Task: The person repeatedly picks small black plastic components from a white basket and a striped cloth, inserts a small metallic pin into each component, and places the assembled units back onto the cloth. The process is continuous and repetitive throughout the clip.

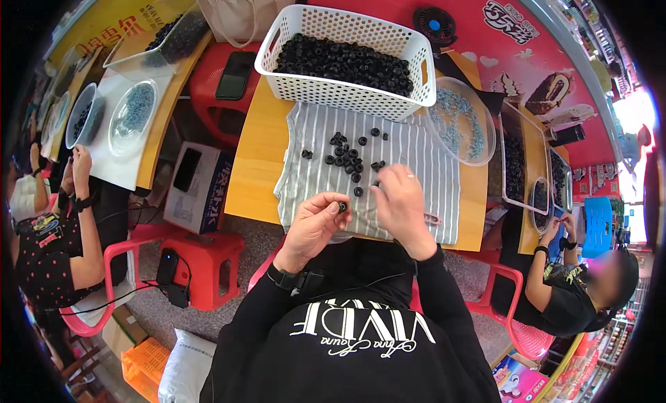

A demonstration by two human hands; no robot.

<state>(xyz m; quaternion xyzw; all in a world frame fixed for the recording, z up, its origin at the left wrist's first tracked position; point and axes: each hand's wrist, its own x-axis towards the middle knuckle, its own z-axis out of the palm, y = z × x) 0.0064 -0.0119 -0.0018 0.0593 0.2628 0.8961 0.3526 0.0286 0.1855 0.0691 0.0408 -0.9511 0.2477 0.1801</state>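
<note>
My left hand [318,226] pinches a small black ring-shaped part [343,206] between thumb and fingertips, above the near edge of a grey-and-white striped cloth [430,160]. Just to its right, my right hand [401,203] hovers over the cloth, its fingers blurred; whether they grip anything is not visible. Beyond both hands lies a loose pile of small black parts [345,155], with a few strays around it. Partly covered by my right hand, a slim pinkish tool [431,219] rests on the cloth.
A white perforated basket [333,96] full of black parts stands at the table's far side. Right of it sits a clear round tray of bluish bits [479,129]. A red stool [208,264] is at left. Co-workers sit at both sides, one with a hand [82,168] near a bowl.
</note>
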